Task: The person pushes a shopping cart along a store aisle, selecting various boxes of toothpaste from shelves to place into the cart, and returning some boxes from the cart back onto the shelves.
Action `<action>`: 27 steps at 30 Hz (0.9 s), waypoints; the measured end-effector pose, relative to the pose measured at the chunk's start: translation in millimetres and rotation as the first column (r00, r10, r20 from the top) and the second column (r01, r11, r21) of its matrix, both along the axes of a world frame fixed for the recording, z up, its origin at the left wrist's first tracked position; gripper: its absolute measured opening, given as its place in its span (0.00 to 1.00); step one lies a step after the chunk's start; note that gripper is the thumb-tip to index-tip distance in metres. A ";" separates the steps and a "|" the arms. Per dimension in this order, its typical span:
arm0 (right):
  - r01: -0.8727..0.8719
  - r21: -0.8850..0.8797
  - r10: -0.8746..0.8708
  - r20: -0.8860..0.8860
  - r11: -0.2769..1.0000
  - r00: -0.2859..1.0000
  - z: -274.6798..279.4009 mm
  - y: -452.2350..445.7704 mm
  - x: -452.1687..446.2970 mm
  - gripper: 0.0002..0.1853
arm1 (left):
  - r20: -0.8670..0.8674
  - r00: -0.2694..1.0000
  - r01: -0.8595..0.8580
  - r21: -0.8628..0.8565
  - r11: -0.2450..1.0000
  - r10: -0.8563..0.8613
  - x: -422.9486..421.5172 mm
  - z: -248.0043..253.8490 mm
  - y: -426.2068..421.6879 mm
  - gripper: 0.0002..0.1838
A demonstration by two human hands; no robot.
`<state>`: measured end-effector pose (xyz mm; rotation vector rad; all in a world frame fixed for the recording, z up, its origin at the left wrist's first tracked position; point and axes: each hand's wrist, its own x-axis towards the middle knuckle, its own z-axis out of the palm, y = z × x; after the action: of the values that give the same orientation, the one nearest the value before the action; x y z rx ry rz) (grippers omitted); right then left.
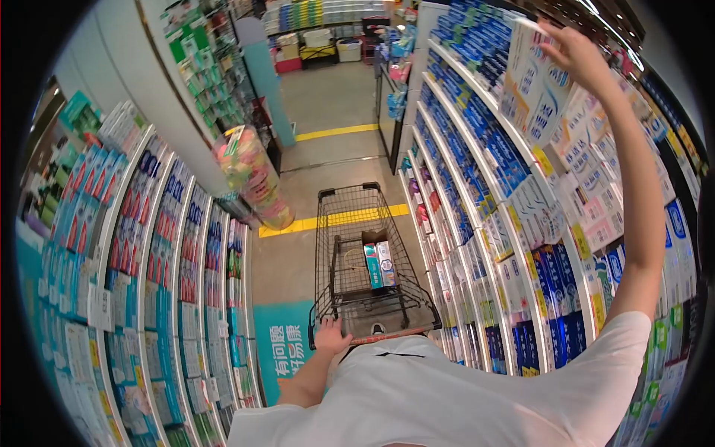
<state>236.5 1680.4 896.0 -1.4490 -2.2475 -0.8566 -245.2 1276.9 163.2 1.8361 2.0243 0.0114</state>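
Note:
My left hand rests closed around the left end of the handle of a black wire shopping cart. Inside the cart lies an open brown box with a teal-and-white carton and a white-and-blue carton in it. High on the right, my raised right hand grips the upper edge of a large white carton with blue and orange print. This carton is at the top shelf, in front of similar white cartons; whether it still touches the shelf, I cannot tell.
Shelves of blue boxes line the right side, close to the cart. Teal and red-white packages fill the left shelves. A tall clear container of colourful items stands ahead on the left, beside a yellow floor stripe.

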 end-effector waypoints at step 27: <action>-0.051 -0.910 -0.294 -0.186 0.413 0.938 -785.7 -81.0 -441.8 0.30 | 0.075 0.992 -0.091 -0.118 0.989 0.100 -1.1 17.7 1.3 0.45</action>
<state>-205.4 1599.5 110.3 -1.9731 -2.4004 0.7860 -246.3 1278.2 180.9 1.6421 2.0122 -0.0033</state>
